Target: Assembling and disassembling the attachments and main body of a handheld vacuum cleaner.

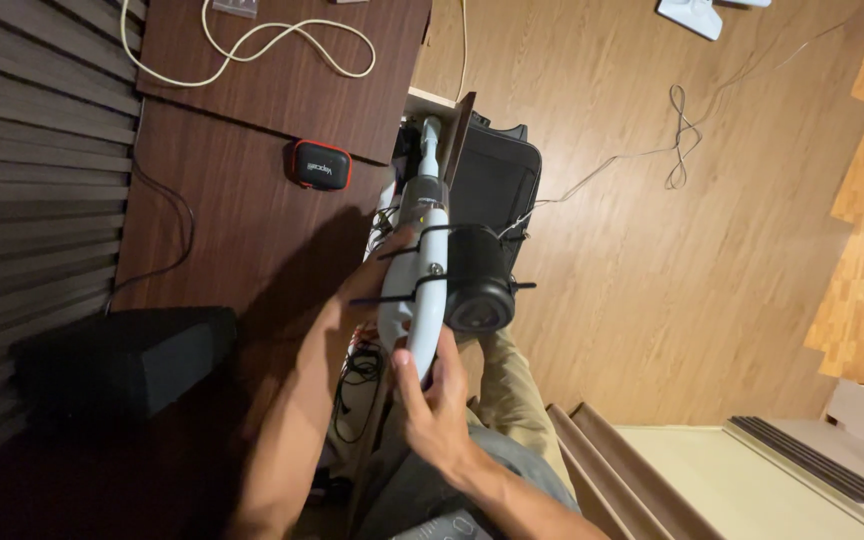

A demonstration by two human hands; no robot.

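Nearest the camera, the right hand (pixel 439 400) closes around the lower end of a white handheld vacuum (pixel 420 270), fingers wrapped on the handle. Just above it, the left hand (pixel 377 280) grips the side of the body, beside the black cylindrical motor housing (pixel 479 280) with black cable ties (pixel 417 240) strapped across. The vacuum is held in the air over the desk (pixel 252 230) edge and the person's knees. If either grip loosens, I judge it could tip towards the heavier motor side and drop onto the wooden floor (pixel 672 260). Farther off on the desk lies a small black oval zip case (pixel 318 164) with red trim and a pale printed label, then a cream cable (pixel 272 45).
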